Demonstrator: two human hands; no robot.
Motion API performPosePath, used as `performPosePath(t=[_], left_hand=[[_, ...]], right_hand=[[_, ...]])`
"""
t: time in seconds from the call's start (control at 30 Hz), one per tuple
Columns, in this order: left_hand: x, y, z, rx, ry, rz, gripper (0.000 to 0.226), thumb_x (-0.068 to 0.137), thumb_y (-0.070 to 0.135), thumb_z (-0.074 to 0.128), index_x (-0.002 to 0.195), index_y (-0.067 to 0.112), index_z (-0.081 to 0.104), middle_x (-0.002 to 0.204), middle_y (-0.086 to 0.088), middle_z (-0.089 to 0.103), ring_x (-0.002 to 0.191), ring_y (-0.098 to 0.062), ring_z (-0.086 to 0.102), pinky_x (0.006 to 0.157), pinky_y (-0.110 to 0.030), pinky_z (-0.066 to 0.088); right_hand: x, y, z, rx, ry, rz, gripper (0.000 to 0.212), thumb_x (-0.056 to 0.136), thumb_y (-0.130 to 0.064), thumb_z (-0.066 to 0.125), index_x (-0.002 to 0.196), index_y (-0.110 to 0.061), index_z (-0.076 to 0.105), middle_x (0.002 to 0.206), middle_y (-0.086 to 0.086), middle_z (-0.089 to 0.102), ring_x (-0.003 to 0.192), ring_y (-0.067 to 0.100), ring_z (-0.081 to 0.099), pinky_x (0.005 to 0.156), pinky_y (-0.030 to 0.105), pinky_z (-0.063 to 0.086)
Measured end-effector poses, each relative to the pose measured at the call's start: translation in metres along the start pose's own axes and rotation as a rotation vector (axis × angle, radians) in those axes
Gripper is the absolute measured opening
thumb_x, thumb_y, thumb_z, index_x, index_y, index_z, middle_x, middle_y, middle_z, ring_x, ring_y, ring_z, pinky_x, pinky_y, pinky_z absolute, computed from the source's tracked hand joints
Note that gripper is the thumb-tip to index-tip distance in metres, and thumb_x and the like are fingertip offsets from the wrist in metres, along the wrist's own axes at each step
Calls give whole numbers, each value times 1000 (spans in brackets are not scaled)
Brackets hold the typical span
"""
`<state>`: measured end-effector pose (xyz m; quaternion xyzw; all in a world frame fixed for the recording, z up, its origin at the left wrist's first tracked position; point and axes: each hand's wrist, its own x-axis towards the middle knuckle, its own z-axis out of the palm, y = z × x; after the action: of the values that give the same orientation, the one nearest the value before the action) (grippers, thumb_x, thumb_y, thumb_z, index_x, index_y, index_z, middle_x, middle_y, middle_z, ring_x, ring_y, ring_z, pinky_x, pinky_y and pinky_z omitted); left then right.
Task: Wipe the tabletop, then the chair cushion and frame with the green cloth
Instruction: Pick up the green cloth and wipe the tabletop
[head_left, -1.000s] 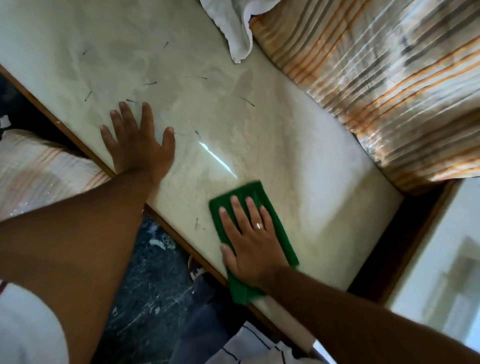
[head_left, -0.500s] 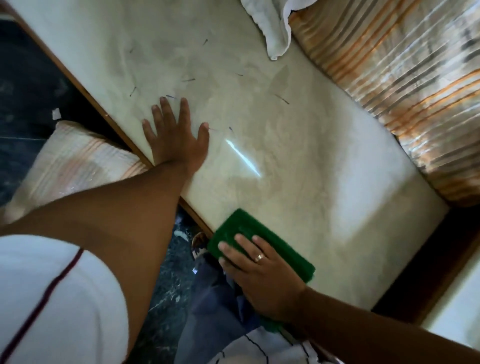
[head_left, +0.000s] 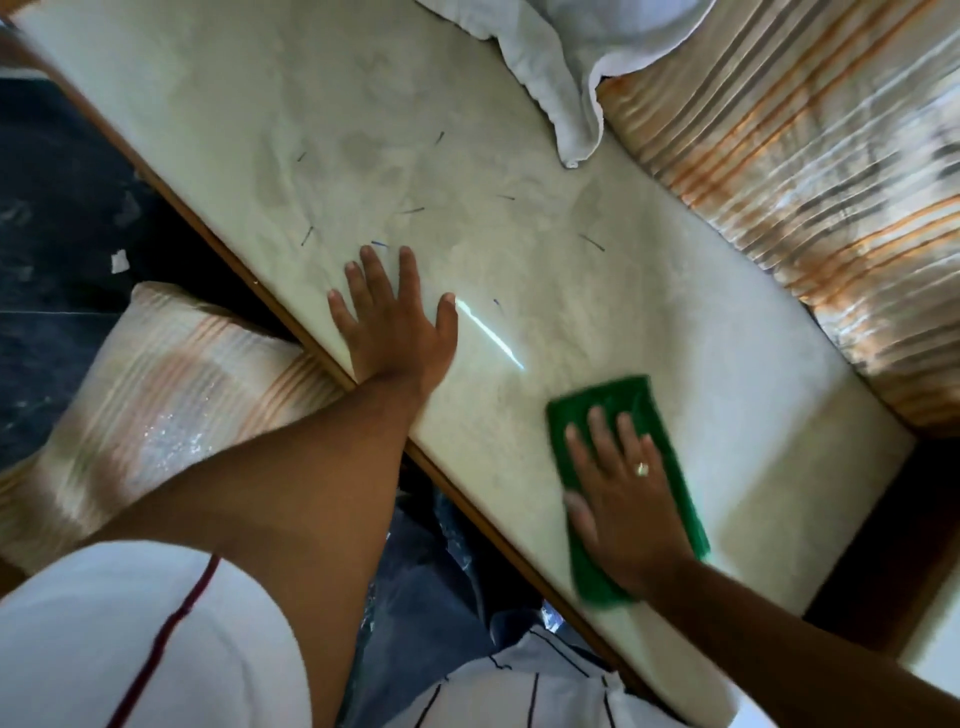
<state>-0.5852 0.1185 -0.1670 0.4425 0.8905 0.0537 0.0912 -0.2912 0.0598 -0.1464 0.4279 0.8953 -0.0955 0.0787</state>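
Right hand (head_left: 631, 499) lay flat, fingers spread, pressing the green cloth (head_left: 626, 483) onto the tabletop (head_left: 519, 156) near its right end, likely for full-palm wiping pressure. Left hand (head_left: 392, 322) rested open and empty at the near edge, apparently bracing. Cloth looked folded, rectangular, slightly blurred.

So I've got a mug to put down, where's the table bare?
Bare: the pale marble-look tabletop between the green cloth and the striped orange curtain, and beyond the left hand. Crowded: the white towel at the far edge.
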Motion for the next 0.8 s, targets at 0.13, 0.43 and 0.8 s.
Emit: performPosePath(t=[0.13,0.43,0.8], left_hand=[[0,0,0,-15,-1,11,76,95,62,26,160,24,15,168,-20,10,155,-38,10,122,-59,5],[0,-9,-1,-50,-42,62,76,96,61,31,160,23,18,166,-23,14,154,-40,14,122,-57,7],[174,-65,-68,-200,78,-39,71,101,36,41,161,10,13,168,-17,11,156,-34,9,125,-48,0]], right_hand=[[7,-5,4,-81,-119,-483,76,94,-52,40,158,-32,5,165,2,11,151,29,5,119,52,8],[199,65,-60,71,83,483,68,97,-47,36,158,-22,20,166,12,15,150,40,14,120,54,16],[184,-39,-47,57,21,-95,63,91,-36,43,151,-17,38,158,12,37,142,39,35,117,53,22]])
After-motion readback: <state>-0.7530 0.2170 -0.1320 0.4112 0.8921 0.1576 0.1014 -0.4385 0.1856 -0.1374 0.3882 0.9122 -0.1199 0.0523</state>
